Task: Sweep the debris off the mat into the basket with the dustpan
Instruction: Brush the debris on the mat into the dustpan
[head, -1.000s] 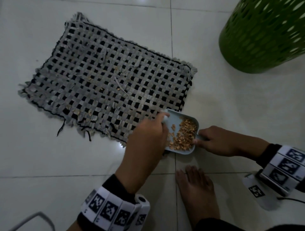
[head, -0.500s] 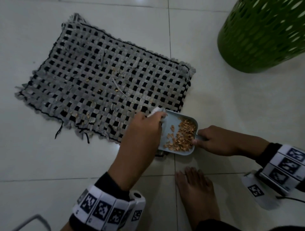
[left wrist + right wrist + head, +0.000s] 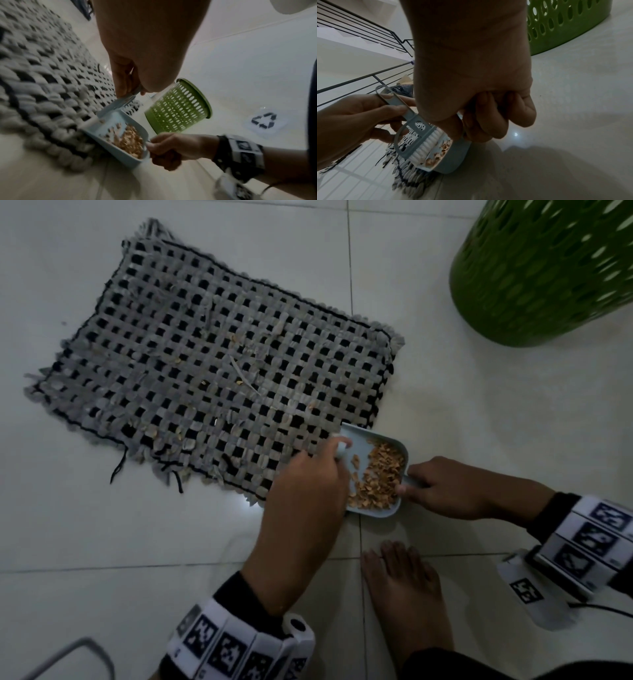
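Observation:
A grey-and-black woven mat [image 3: 219, 371] lies on the tiled floor, with small bits of tan debris scattered on it. At its near right corner sits a light blue dustpan [image 3: 356, 440] holding a pile of tan debris [image 3: 376, 474]. My right hand [image 3: 411, 484] grips the dustpan's handle. My left hand [image 3: 329, 453] holds a small blue brush [image 3: 419, 136] by its handle. Its white bristles are at the dustpan's mouth. The green perforated basket [image 3: 541, 268] stands on the floor at the far right.
A bare foot [image 3: 407, 594] rests on the tiles just below the dustpan. A curved metal bar [image 3: 85, 645] shows at the bottom left. A stair railing [image 3: 359, 27] appears in the right wrist view. Bare tiles lie between the dustpan and the basket.
My left hand swung the brush left over the mat's edge, then back to the dustpan's mouth. The right hand and the dustpan stayed put.

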